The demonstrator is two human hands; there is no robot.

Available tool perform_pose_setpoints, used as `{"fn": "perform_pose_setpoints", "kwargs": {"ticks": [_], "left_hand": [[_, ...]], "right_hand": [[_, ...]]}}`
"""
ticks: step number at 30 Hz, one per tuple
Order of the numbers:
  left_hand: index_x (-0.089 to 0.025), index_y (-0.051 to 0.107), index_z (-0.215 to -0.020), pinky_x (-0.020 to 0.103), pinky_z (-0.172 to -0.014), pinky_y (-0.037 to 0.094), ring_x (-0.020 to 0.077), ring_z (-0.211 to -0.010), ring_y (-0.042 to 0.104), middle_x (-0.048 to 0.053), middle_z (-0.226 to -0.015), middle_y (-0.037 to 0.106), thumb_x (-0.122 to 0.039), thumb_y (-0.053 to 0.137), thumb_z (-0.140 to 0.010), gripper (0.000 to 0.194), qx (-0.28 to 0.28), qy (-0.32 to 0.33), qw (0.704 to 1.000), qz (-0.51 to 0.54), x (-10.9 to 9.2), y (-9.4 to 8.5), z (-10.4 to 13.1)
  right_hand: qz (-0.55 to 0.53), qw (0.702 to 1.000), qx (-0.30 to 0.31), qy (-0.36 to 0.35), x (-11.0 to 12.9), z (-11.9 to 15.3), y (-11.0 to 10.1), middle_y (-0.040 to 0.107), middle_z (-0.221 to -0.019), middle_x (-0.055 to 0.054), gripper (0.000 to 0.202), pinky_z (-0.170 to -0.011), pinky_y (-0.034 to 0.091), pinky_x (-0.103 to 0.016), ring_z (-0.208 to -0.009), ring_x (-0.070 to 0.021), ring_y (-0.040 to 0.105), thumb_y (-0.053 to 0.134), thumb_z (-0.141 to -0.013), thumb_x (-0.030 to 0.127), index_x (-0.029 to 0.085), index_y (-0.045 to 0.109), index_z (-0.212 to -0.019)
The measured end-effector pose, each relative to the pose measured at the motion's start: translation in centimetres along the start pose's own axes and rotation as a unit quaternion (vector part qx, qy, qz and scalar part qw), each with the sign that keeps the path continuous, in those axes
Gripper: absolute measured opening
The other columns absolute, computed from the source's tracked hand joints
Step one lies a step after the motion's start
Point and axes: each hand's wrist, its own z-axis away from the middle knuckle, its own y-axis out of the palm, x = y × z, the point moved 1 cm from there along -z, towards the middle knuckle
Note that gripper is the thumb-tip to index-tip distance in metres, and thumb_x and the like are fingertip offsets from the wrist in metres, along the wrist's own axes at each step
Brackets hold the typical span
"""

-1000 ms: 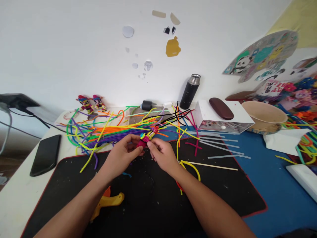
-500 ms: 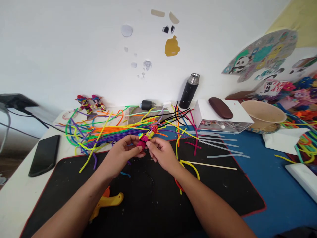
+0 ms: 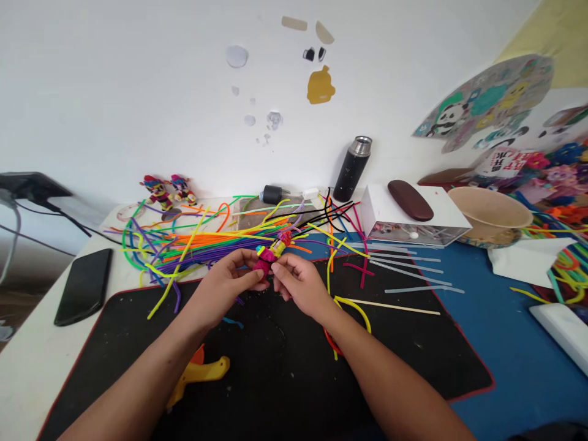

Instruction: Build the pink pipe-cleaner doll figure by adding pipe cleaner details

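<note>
Between my two hands is a small pipe-cleaner doll with a magenta body, a black band round it and yellow and red parts at its upper right end. My left hand pinches the magenta part from the left, thumb in front. From the right, my right hand closes thumb and fingers on the doll's side near the black band. Fingers cover part of the doll. Just beyond lies a pile of coloured pipe cleaners. A yellow tool with an orange part sits partly behind my left forearm.
Two similar dolls stand by the wall. Around the black mat are a phone, a black flask, a white box topped by a brown case, and a beige bowl. A thin stick lies on the mat.
Both hands stay nearly in place with the doll between them. The doll and fingers have shifted only very slightly; the whole view has moved a little.
</note>
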Motion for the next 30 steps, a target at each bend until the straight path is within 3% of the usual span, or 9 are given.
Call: {"fn": "perform_pose_setpoints", "kwargs": {"ticks": [10,18,24,30], "left_hand": [[-0.019,0.067,-0.105,0.036,-0.078,0.065,0.0203,-0.076,0.077,0.0,-0.094,0.071,-0.044,0.093,-0.07,0.05,-0.003,-0.002,1.0,-0.014,-0.05,0.08,0.01],[-0.019,0.068,-0.103,0.035,-0.078,0.066,0.0188,-0.077,0.075,0.0,-0.095,0.069,-0.042,0.093,-0.071,0.046,-0.014,0.003,1.0,-0.009,-0.03,-0.16,-0.13],[-0.018,0.07,-0.1,0.034,-0.078,0.067,0.0182,-0.078,0.074,-0.001,-0.092,0.068,-0.038,0.093,-0.069,0.043,-0.004,-0.002,1.0,0.013,-0.15,-0.17,-0.23],[-0.018,0.07,-0.101,0.033,-0.078,0.067,0.0175,-0.078,0.074,-0.001,-0.092,0.068,-0.038,0.094,-0.069,0.044,-0.003,-0.012,1.0,0.012,-0.14,-0.1,-0.17]], "right_hand": [[0.03,0.999,-0.016,-0.01,-0.25,-0.06,-0.03,0.061,-0.063,0.005,0.032,-0.045,0.037,-0.023,-0.044,-0.0088,0.049,0.07,-0.094,0.051,0.021,0.06,-0.086],[0.016,1.0,0.005,-0.008,-0.17,0.02,0.05,0.064,-0.067,0.005,0.027,-0.045,0.036,-0.023,-0.043,-0.0088,0.048,0.066,-0.096,0.048,0.021,0.062,-0.096],[0.066,0.998,-0.003,-0.024,-0.32,0.14,0.14,0.064,-0.069,0.004,0.02,-0.048,0.04,-0.024,-0.048,-0.0111,0.051,0.068,-0.095,0.042,0.023,0.062,-0.096],[0.16,0.985,-0.035,-0.057,-0.47,0.24,-0.04,0.067,-0.072,0.001,0.015,-0.061,0.047,-0.028,-0.064,-0.0168,0.063,0.067,-0.097,0.038,0.024,0.065,-0.095]]}}
